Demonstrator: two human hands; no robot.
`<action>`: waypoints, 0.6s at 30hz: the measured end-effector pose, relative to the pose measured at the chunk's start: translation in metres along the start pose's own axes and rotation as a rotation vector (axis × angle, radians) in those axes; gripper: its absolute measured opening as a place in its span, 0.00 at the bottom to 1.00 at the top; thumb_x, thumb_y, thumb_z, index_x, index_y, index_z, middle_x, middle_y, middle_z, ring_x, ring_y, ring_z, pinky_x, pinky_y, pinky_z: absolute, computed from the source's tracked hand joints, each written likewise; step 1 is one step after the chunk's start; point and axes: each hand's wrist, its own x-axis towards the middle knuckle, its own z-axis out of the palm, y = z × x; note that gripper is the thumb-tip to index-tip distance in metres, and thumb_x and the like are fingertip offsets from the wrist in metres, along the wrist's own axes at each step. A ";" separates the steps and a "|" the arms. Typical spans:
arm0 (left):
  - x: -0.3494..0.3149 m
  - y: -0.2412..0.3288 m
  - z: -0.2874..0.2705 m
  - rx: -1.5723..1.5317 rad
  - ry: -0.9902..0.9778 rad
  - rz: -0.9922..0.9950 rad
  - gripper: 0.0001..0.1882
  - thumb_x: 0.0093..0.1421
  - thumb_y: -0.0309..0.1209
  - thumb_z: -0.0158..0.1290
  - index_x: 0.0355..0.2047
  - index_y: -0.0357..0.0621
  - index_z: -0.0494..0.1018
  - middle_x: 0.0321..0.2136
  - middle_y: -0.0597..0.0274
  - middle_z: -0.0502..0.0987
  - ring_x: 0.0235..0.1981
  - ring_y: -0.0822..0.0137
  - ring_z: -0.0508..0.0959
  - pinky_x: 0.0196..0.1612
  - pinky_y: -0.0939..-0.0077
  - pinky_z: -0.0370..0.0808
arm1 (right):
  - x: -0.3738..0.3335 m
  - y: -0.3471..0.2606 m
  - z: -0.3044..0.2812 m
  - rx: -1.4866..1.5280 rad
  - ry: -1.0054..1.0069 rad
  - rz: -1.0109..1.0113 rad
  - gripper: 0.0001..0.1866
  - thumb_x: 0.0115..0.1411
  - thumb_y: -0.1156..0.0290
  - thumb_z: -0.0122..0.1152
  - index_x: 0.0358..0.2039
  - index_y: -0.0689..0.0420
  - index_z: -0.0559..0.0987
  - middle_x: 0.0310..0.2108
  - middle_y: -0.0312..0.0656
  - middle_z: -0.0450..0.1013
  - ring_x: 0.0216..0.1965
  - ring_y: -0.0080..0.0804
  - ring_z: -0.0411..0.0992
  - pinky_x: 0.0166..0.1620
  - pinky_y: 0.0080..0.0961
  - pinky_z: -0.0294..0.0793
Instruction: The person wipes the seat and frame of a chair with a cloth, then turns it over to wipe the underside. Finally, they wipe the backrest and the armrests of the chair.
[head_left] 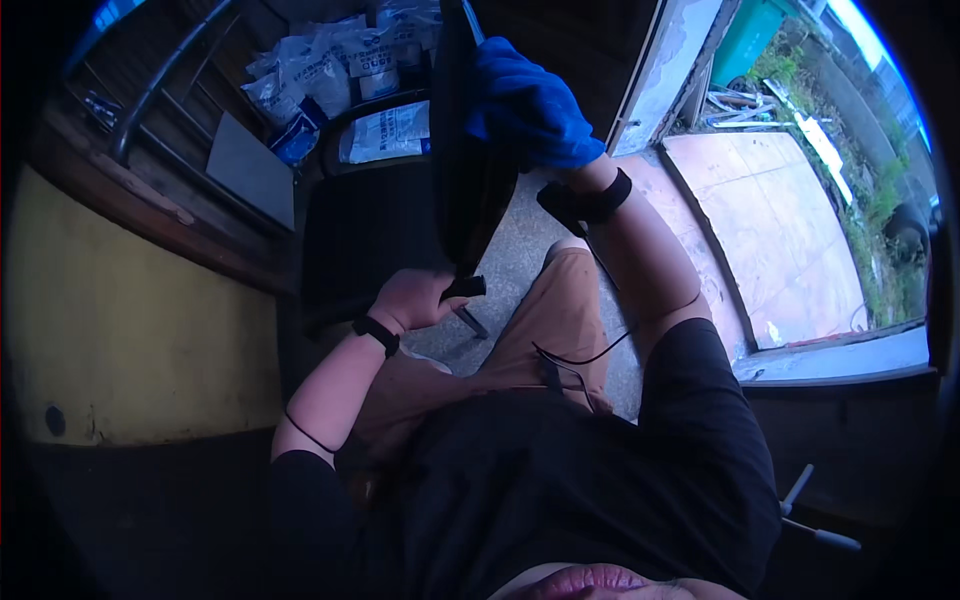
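Note:
A dark, flat piece (458, 170) stands nearly edge-on in front of me; its kind is hard to make out in the shadow. Low on it, my left hand (408, 298) is closed round a short black bar with a blunt end (466, 287). My right hand (593, 177) is up at the far right side of the piece, its fingers hidden by a blue cloth (530, 112) that is bunched over them and pressed on the dark surface. Behind and left of the piece is a black chair seat (365, 225).
White-and-blue plastic bags (340, 65) are piled at the back, and one flat pack (388, 132) lies below them. At left are a metal rail (165, 80), a grey board (252, 170) and a yellowish panel (150, 310). An open doorway at right shows pale paving (770, 220) and a green bin (748, 42).

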 end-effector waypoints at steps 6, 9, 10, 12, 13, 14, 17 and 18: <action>0.000 -0.011 0.008 -0.001 0.010 -0.015 0.25 0.62 0.56 0.55 0.36 0.44 0.78 0.29 0.51 0.81 0.33 0.47 0.82 0.38 0.55 0.77 | -0.018 0.010 -0.003 -0.063 -0.031 0.294 0.15 0.62 0.75 0.68 0.49 0.56 0.80 0.56 0.46 0.76 0.63 0.43 0.69 0.67 0.35 0.66; 0.004 -0.013 0.015 0.001 0.064 -0.007 0.26 0.61 0.57 0.55 0.37 0.44 0.78 0.29 0.51 0.81 0.33 0.47 0.82 0.38 0.56 0.78 | -0.015 0.018 -0.002 0.017 0.021 0.245 0.15 0.63 0.75 0.67 0.50 0.57 0.81 0.57 0.47 0.75 0.62 0.42 0.71 0.66 0.34 0.68; 0.007 -0.013 0.018 0.012 0.118 0.014 0.26 0.61 0.57 0.56 0.38 0.45 0.78 0.29 0.51 0.81 0.33 0.47 0.81 0.37 0.56 0.78 | -0.014 0.016 -0.005 -0.069 -0.002 0.339 0.15 0.63 0.75 0.66 0.50 0.58 0.81 0.58 0.48 0.75 0.62 0.42 0.71 0.66 0.34 0.68; 0.021 -0.012 0.013 -0.009 0.065 -0.013 0.26 0.59 0.58 0.57 0.39 0.45 0.79 0.31 0.50 0.81 0.34 0.47 0.82 0.39 0.56 0.78 | -0.020 0.035 -0.020 0.243 0.069 0.291 0.14 0.66 0.73 0.63 0.52 0.58 0.80 0.59 0.47 0.75 0.62 0.41 0.71 0.66 0.33 0.68; 0.024 -0.016 0.017 -0.038 0.136 -0.033 0.26 0.59 0.57 0.59 0.40 0.46 0.78 0.33 0.51 0.81 0.36 0.48 0.81 0.41 0.57 0.78 | -0.013 0.031 -0.021 0.092 0.021 0.319 0.14 0.67 0.73 0.61 0.52 0.58 0.80 0.59 0.47 0.75 0.62 0.41 0.71 0.65 0.32 0.69; 0.027 -0.025 0.013 -0.056 0.200 -0.038 0.27 0.58 0.57 0.60 0.42 0.46 0.78 0.34 0.51 0.81 0.38 0.48 0.81 0.42 0.57 0.77 | -0.007 0.028 -0.020 -0.073 -0.013 0.345 0.14 0.68 0.72 0.59 0.53 0.59 0.80 0.59 0.46 0.75 0.62 0.41 0.71 0.65 0.31 0.69; 0.027 -0.024 -0.017 -0.148 0.046 -0.139 0.29 0.54 0.51 0.65 0.52 0.48 0.75 0.41 0.54 0.81 0.45 0.50 0.80 0.48 0.60 0.77 | -0.005 0.031 -0.035 -0.136 -0.006 0.599 0.14 0.69 0.70 0.59 0.53 0.59 0.80 0.55 0.45 0.77 0.60 0.40 0.73 0.62 0.30 0.72; 0.018 -0.029 -0.025 -0.147 0.033 -0.159 0.30 0.54 0.49 0.65 0.53 0.49 0.75 0.42 0.54 0.81 0.46 0.50 0.80 0.49 0.60 0.77 | 0.001 0.026 -0.038 -0.283 -0.064 0.600 0.14 0.68 0.69 0.60 0.53 0.58 0.80 0.53 0.45 0.78 0.59 0.39 0.74 0.60 0.30 0.73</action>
